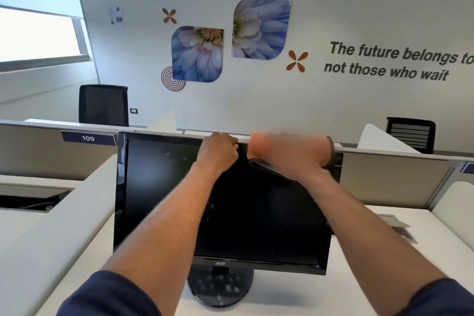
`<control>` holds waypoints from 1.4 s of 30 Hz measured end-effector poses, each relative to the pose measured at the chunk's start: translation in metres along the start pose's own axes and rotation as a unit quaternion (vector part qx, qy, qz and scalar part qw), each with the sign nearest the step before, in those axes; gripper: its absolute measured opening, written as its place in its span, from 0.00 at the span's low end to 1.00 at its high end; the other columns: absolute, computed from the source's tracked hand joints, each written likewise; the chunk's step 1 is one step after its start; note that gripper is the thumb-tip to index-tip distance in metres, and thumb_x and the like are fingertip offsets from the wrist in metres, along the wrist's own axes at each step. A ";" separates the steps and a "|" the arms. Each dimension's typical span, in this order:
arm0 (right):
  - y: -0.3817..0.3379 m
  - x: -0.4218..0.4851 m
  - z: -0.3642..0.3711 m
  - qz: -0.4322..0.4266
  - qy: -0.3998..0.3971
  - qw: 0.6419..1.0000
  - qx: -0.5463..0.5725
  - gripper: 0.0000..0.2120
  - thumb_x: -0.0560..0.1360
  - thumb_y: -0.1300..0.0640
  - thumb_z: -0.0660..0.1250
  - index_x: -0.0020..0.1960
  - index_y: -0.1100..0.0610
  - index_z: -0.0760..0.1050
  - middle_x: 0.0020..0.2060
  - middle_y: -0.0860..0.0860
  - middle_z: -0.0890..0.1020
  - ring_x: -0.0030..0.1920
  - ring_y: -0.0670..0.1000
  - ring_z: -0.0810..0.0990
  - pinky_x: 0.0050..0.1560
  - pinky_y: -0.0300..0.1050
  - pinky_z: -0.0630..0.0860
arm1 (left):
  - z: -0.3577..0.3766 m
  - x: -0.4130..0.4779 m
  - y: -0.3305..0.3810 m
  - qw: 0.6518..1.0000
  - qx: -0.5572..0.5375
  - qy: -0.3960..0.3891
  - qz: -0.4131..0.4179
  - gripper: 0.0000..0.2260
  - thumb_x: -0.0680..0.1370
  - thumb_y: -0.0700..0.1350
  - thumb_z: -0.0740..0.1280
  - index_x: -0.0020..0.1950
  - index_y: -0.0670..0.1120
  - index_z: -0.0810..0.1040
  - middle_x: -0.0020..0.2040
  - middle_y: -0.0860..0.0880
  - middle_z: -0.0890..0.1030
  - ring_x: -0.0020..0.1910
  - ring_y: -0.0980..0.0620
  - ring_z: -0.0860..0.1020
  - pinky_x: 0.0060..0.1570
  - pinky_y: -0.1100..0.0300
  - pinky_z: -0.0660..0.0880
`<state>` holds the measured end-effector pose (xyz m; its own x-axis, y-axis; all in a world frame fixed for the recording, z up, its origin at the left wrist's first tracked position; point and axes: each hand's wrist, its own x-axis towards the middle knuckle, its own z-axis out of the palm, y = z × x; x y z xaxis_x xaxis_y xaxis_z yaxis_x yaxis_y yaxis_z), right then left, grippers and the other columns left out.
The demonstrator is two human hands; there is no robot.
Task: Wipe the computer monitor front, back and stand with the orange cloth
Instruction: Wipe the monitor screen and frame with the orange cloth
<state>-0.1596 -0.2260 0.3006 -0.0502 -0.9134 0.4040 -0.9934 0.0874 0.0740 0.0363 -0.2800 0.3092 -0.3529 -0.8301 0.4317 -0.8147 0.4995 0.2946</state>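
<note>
Along the monitor's [230,200] top edge, the left hand [218,152] gripped the bezel while the right hand's [295,159] fingers clutched the orange cloth [259,145]; hard pressing there might tip it backward.

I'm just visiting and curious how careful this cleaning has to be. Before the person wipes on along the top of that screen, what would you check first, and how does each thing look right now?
1. Left hand steadying the monitor at its top edge: ok.
2. Orange cloth under the right hand, draped over the top edge: ok.
3. Round stand flat on the desk: ok, as far as visible.
4. Screen off, so smudges show: ok; spots remain mid-screen.
5. Back of the monitor and its cables: cannot tell, hidden.
6. Clearance to the partition behind: cannot tell.
</note>
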 end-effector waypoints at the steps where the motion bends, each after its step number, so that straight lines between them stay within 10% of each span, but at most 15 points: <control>1: -0.013 0.003 0.002 -0.007 0.004 1.000 -0.001 0.29 0.75 0.34 0.54 0.73 0.44 0.60 0.67 0.50 0.72 0.66 0.57 0.70 0.65 0.64 0.60 | 0.000 -0.001 0.002 1.000 0.005 -0.001 0.003 0.11 0.78 0.46 0.62 0.52 0.45 0.83 0.47 0.44 0.84 0.49 0.43 0.80 0.49 0.56 0.74; 17: -0.018 0.002 0.012 -0.077 0.113 0.990 -0.019 0.25 0.74 0.43 0.64 0.69 0.47 0.67 0.59 0.49 0.78 0.58 0.56 0.77 0.58 0.58 0.67 | -0.004 -0.007 -0.008 0.999 -0.035 0.001 0.015 0.10 0.75 0.41 0.61 0.47 0.48 0.83 0.42 0.49 0.84 0.42 0.47 0.79 0.39 0.58 0.70; 35: -0.043 0.000 -0.002 -0.010 0.260 0.962 0.089 0.22 0.73 0.48 0.69 0.64 0.54 0.72 0.51 0.54 0.81 0.49 0.58 0.79 0.53 0.56 0.72 | -0.002 -0.011 -0.011 0.987 -0.159 0.032 0.007 0.12 0.78 0.44 0.60 0.43 0.50 0.83 0.44 0.49 0.84 0.49 0.49 0.80 0.58 0.54 0.73; 38: -0.047 -0.010 -0.032 0.045 0.278 0.905 0.319 0.19 0.77 0.46 0.66 0.64 0.54 0.73 0.53 0.52 0.82 0.52 0.53 0.79 0.53 0.50 0.75 | -0.007 -0.012 -0.007 0.935 -0.338 0.092 -0.057 0.11 0.79 0.48 0.64 0.44 0.48 0.85 0.42 0.50 0.84 0.45 0.53 0.79 0.52 0.58 0.74; 42: -0.068 -0.026 -0.055 0.173 0.184 0.714 0.653 0.13 0.78 0.45 0.64 0.53 0.54 0.77 0.45 0.51 0.84 0.49 0.52 0.83 0.50 0.49 0.79 | -0.011 -0.032 0.012 0.854 -0.491 0.132 -0.111 0.20 0.76 0.61 0.65 0.33 0.47 0.72 0.34 0.49 0.76 0.37 0.55 0.74 0.42 0.56 0.71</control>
<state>-0.0849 -0.1860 0.3352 -0.5246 -0.7397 0.4215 -0.1882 -0.3821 -0.9047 0.0427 -0.2446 0.3081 -0.0188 -0.9110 0.4121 -0.0244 0.4124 0.9107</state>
